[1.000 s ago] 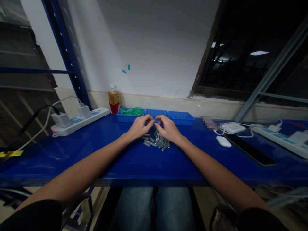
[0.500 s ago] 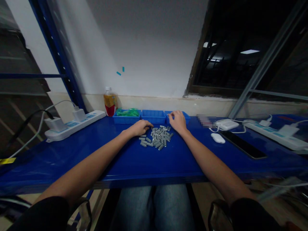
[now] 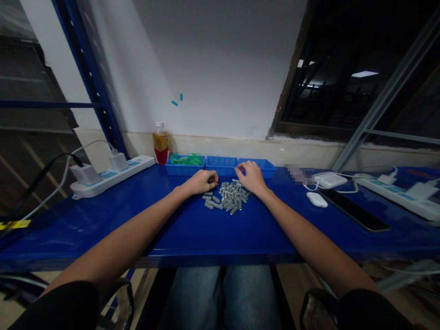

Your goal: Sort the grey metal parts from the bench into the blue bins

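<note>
Two bare hands curl at a loose pile of small grey cylindrical metal pieces [image 3: 231,198] on a glossy blue tabletop [image 3: 220,234].

With the pile as dial centre, the bare left hand [image 3: 202,182] is at ten o'clock, fingers curled toward the thumb; the bare right hand [image 3: 253,177] is at one o'clock, fingers bent down by the pile's edge. Whether either grips a piece, I cannot tell. Beyond, from eleven to one o'clock, lies a row of shallow blue plastic trays [image 3: 222,170], the leftmost holding shiny green plastic pieces [image 3: 187,159]. The metal pieces look smooth and round-sided, so a careless knuckle could set some rolling toward six o'clock and off the front edge; a shallow fingertip pinch could let one slip.
</note>
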The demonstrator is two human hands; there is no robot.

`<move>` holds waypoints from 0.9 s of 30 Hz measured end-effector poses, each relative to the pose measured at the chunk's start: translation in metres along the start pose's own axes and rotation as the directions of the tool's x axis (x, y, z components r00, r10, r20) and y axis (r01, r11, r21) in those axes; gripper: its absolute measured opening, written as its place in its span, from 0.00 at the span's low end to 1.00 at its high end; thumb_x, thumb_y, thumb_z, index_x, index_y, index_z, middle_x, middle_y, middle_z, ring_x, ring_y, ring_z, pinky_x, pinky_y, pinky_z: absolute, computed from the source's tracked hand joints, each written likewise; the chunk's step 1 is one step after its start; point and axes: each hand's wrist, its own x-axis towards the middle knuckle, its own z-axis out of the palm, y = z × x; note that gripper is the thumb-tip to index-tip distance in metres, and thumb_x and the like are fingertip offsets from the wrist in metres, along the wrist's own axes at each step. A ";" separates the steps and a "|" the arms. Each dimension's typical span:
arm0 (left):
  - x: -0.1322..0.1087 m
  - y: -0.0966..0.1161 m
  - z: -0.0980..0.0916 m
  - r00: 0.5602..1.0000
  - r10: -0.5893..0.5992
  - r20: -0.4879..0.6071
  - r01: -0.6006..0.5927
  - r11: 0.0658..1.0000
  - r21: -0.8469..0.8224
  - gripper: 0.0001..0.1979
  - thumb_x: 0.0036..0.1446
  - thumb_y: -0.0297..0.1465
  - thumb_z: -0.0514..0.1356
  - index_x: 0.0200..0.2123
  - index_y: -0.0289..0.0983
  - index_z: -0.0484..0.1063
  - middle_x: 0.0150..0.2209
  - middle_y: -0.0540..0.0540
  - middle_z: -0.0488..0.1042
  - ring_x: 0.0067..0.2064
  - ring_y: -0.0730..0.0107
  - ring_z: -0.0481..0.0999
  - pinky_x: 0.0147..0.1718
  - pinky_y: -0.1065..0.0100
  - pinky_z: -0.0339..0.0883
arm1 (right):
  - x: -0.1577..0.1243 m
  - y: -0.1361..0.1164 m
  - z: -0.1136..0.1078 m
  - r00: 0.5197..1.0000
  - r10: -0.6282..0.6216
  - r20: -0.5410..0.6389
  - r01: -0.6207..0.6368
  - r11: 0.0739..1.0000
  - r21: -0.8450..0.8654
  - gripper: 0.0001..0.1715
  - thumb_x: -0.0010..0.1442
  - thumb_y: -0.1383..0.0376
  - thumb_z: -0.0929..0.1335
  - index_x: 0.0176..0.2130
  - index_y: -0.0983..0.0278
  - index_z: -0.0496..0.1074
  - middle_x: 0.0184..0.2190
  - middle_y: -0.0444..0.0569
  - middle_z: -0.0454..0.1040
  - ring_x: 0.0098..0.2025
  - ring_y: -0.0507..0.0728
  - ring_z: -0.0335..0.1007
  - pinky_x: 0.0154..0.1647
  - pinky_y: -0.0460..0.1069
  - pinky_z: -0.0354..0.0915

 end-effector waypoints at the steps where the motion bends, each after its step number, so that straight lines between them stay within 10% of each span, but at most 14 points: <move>1: 0.000 0.003 0.000 0.999 -0.015 -0.042 0.011 0.997 -0.072 0.05 0.52 0.31 0.58 0.31 0.35 0.68 0.27 0.49 0.73 0.30 0.70 0.72 0.31 0.71 0.62 | -0.002 -0.007 0.000 0.996 -0.087 0.021 0.086 0.995 0.048 0.12 0.61 0.60 0.62 0.37 0.64 0.71 0.35 0.51 0.71 0.42 0.59 0.62 0.44 0.53 0.57; 5: 0.001 0.006 0.003 0.989 -0.074 -0.129 0.018 0.920 -0.391 0.09 0.53 0.34 0.58 0.35 0.35 0.63 0.29 0.49 0.73 0.31 0.71 0.73 0.32 0.71 0.63 | -0.009 -0.031 0.000 0.934 -0.355 0.047 0.342 0.922 0.181 0.08 0.59 0.63 0.64 0.39 0.63 0.69 0.35 0.49 0.71 0.40 0.57 0.62 0.43 0.51 0.57; 12: 0.000 0.009 0.006 0.988 -0.134 -0.077 0.054 0.769 -0.637 0.11 0.53 0.35 0.59 0.35 0.36 0.60 0.27 0.51 0.71 0.32 0.71 0.74 0.34 0.69 0.65 | -0.011 -0.034 0.000 0.926 -0.378 0.014 0.364 0.902 0.231 0.03 0.60 0.68 0.63 0.36 0.63 0.66 0.35 0.50 0.69 0.39 0.57 0.63 0.42 0.51 0.58; 27: -0.006 0.029 -0.002 0.983 -0.031 -0.183 -0.036 0.935 -0.352 0.10 0.54 0.35 0.57 0.37 0.35 0.67 0.32 0.47 0.73 0.33 0.69 0.73 0.35 0.68 0.65 | -0.010 -0.034 0.012 0.976 -0.216 0.015 0.190 0.889 0.416 0.08 0.63 0.64 0.59 0.34 0.63 0.63 0.30 0.47 0.68 0.34 0.55 0.64 0.36 0.48 0.58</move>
